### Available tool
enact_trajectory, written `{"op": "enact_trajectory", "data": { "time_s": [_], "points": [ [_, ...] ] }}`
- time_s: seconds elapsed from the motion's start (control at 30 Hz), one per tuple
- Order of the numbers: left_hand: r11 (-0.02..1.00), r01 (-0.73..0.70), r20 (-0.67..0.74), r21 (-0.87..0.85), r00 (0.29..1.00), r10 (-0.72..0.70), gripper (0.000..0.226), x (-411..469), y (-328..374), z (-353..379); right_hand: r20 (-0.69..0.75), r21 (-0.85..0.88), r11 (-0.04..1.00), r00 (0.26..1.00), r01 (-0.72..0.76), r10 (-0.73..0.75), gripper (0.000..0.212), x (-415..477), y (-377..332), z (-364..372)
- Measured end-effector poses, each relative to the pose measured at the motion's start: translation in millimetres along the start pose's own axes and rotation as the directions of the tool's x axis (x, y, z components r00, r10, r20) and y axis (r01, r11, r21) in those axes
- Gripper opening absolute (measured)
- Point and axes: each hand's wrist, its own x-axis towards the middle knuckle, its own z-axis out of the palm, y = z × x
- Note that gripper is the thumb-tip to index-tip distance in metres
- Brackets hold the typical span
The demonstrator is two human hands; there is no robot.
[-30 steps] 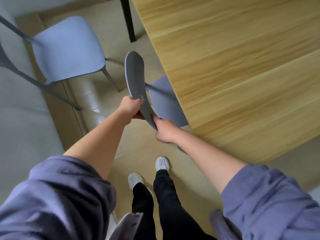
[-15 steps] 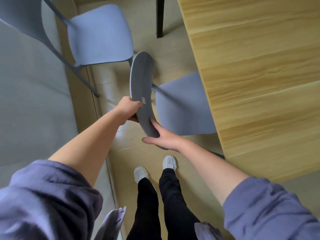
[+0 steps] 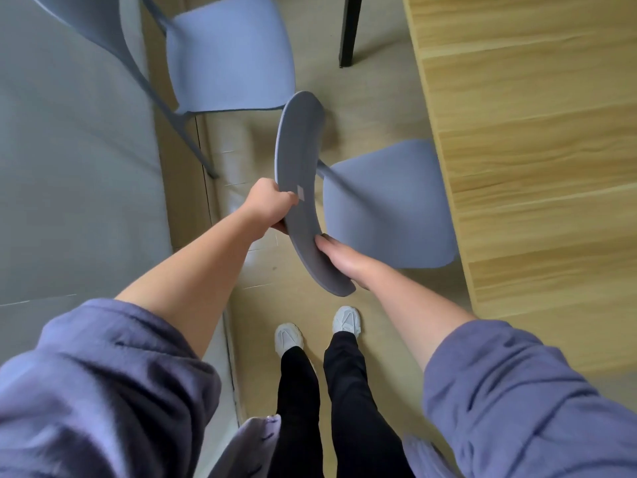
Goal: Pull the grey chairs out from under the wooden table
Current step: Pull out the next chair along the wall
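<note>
While your left hand [image 3: 272, 205] clamps the curved backrest [image 3: 296, 181] of the near grey chair [image 3: 382, 208], your right hand [image 3: 339, 258] grips its lower end. Its seat sits mostly clear of the wooden bench [image 3: 537, 150]. The second grey chair [image 3: 227, 53] stands well apart, beside the grey sofa [image 3: 69, 167].

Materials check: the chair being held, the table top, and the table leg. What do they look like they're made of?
Chair: likely moulded plastic, matte grey-blue; the backrest is one thin, smooth curved shell with no seams.
Table top: wood or wood-look laminate, light satin finish; grain streaks run across plank-like bands, so real timber is not certain.
Table leg: probably painted metal, plain black, slim and square-edged.
</note>
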Motion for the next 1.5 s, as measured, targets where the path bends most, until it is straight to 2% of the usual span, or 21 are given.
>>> {"op": "enact_trajectory", "data": {
  "time_s": [0.23, 0.43, 0.67, 0.77, 1.03, 1.3, 1.5],
  "points": [
    [0.999, 0.048, -0.039, -0.012, 0.998, -0.048, 0.023, -11.1, -30.3, -53.5, 0.098, -0.008, 1.000, 0.995, 0.018, -0.017, 0.061, 5.7, -23.2, 54.6],
    [0.996, 0.087, -0.126, 0.013, 0.988, -0.085, 0.021, -19.6, -60.9, -106.7, 0.159, 0.004, 0.997, 0.984, 0.075, -0.074, 0.066, 12.3, -45.7, 117.0],
    [0.991, 0.132, -0.217, 0.002, 0.968, -0.129, 0.016, -33.2, -90.7, -154.2, 0.216, -0.021, 0.991, 0.968, 0.132, -0.124, 0.083, 13.7, -65.0, 175.4],
    [0.988, 0.154, -0.246, -0.002, 0.958, -0.150, 0.022, -32.0, -102.6, -169.5, 0.225, -0.033, 0.992, 0.968, 0.119, -0.109, 0.096, 18.4, -69.9, 193.1],
    [0.980, 0.193, -0.264, 0.053, 0.949, -0.173, 0.022, -27.8, -118.2, -180.6, 0.194, -0.072, 0.993, 0.978, 0.093, -0.078, 0.066, 20.1, -67.4, 197.2],
    [0.967, 0.115, -0.413, 0.229, 0.911, -0.011, 0.023, -30.3, -102.9, -177.3, 0.181, -0.085, 0.988, 0.977, 0.129, -0.112, 0.063, 15.5, -73.1, 200.3],
    [0.949, 0.152, -0.412, 0.275, 0.911, -0.026, 0.018, -26.8, -101.9, -179.2, 0.156, -0.106, 0.985, 0.981, 0.134, -0.117, 0.064, 17.0, -73.3, 206.1]
  ]
}}
